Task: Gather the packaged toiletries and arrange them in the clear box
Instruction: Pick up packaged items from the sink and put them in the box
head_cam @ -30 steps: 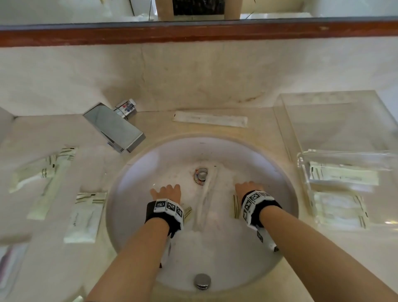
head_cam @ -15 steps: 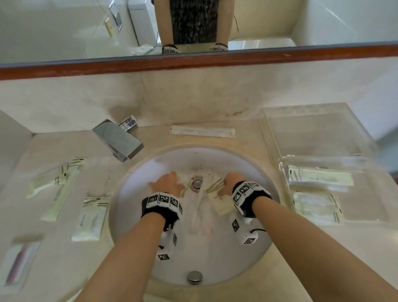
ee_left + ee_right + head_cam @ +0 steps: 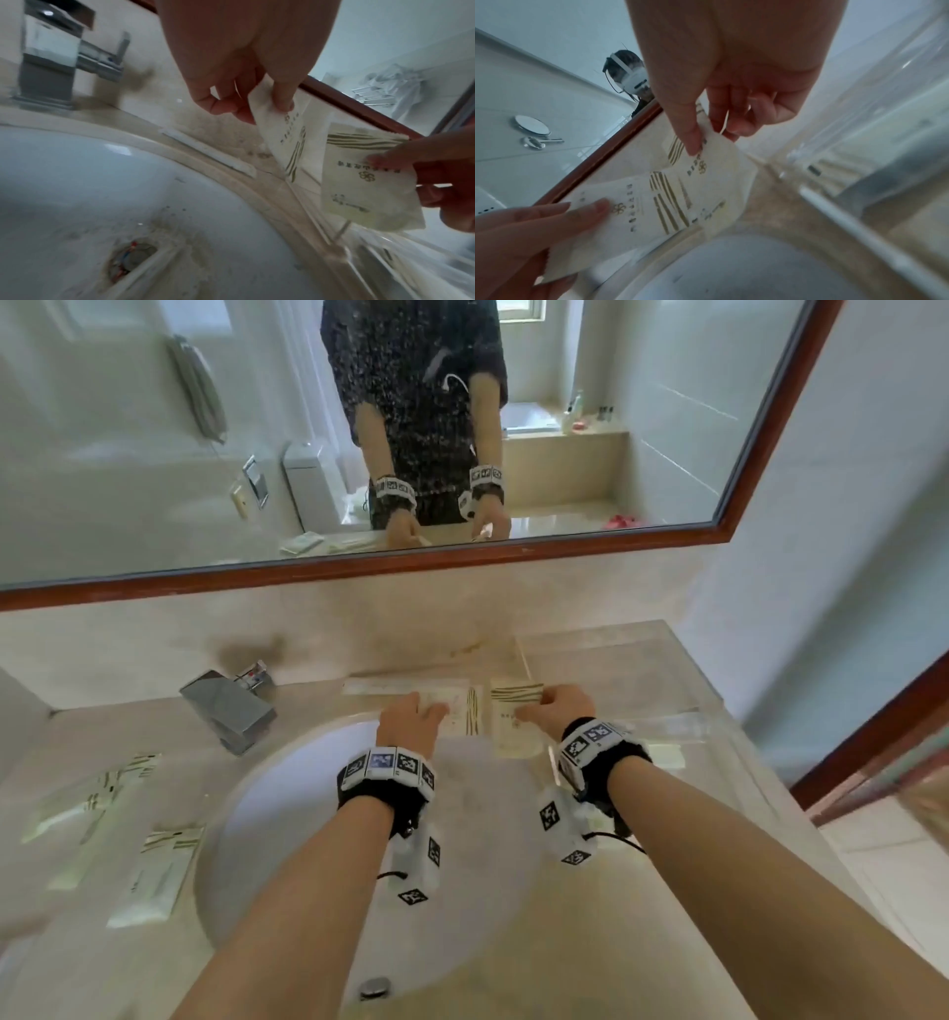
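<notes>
My left hand (image 3: pixel 426 711) pinches a white packet with olive stripes (image 3: pixel 462 711) between thumb and fingers, above the back rim of the sink (image 3: pixel 287 793). Just to its right, my right hand (image 3: pixel 539 706) pinches a similar packet (image 3: pixel 513 726), which hangs down beside the clear box (image 3: pixel 688 716). The wrist views show both pinches: the left hand (image 3: pixel 259 111) on its packet (image 3: pixel 282 132), the right hand (image 3: pixel 713 140) on its packet (image 3: pixel 713 162). The two packets nearly touch. The clear box stands on the counter at the right, with pale packets (image 3: pixel 662 755) lying in it.
A chrome faucet (image 3: pixel 226 706) stands at the back left. A long white packet (image 3: pixel 390 685) lies behind the sink. More striped packets (image 3: pixel 102 793) (image 3: pixel 159 870) lie on the counter to the left. A wood-framed mirror (image 3: pixel 359 567) hangs above.
Both hands have lifted out of the sink basin, each with a packet, and moved back and right toward the clear box. The head view has tilted up to show the mirror.
</notes>
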Available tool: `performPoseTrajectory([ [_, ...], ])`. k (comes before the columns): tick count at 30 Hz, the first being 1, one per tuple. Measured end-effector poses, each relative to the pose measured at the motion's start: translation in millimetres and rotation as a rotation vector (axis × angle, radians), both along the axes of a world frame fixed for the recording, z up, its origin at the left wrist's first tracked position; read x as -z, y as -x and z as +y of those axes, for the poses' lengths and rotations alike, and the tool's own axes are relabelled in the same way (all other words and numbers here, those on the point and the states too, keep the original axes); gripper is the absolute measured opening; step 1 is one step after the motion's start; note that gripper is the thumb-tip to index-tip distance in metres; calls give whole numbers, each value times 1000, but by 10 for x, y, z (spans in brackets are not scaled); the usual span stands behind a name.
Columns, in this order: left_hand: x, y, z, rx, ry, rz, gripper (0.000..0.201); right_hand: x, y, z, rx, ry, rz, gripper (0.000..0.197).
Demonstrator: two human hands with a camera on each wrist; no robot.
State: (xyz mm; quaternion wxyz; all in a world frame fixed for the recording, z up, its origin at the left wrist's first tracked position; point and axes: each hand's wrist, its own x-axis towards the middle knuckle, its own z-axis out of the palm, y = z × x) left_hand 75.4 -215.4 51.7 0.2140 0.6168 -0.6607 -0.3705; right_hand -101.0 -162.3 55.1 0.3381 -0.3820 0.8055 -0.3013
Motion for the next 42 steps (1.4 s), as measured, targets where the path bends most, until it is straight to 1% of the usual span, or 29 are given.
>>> performPoseTrajectory([
  [1,-23,105,45,2,19,11,29,-38,104,63,29,11,19,23],
  [2,-38,206,84,13,41,21,31,-69,216,129,52,14,46,35],
  [4,-54,398,161,45,72,21,26,-133,432,282,82,14,97,41],
  [7,-89,681,299,134,95,-12,16,-198,730,498,100,-24,152,38],
  [8,-86,773,337,151,105,-5,20,-201,818,556,91,-34,178,32],
  [10,-81,938,438,167,98,22,32,-200,980,662,71,-58,219,11],
  [11,-77,1011,489,176,85,30,36,-195,1055,712,62,-71,239,6],
  [13,-30,1147,561,197,74,46,38,-158,1212,794,43,-112,287,18],
  [16,58,1307,649,208,68,38,35,-104,1380,890,-21,-198,357,21],
  [18,119,1362,687,217,60,20,34,-49,1442,914,-52,-267,409,27],
  [22,223,1440,790,260,-4,18,42,60,1529,968,-140,-412,462,17],
  [24,264,1453,820,269,-32,11,39,111,1545,991,-200,-474,476,19],
  [28,350,1448,869,320,-83,-67,36,289,1560,1036,-297,-550,538,24],
  [30,400,1436,906,359,-102,-156,36,424,1579,1045,-361,-568,570,31],
  [33,469,1412,965,425,-90,-294,32,431,1561,1043,-401,-552,537,31],
  [35,517,1407,982,471,-62,-372,29,422,1566,1052,-400,-549,511,33],
  [37,540,1420,990,508,-3,-475,31,451,1610,1048,-393,-506,478,36],
  [39,547,1442,1001,515,57,-557,32,463,1629,1043,-384,-509,473,39],
  [41,544,1461,1013,519,105,-605,32,478,1619,1051,-399,-508,484,41],
  [42,543,1466,1020,529,118,-619,33,489,1610,1056,-416,-536,483,43],
])
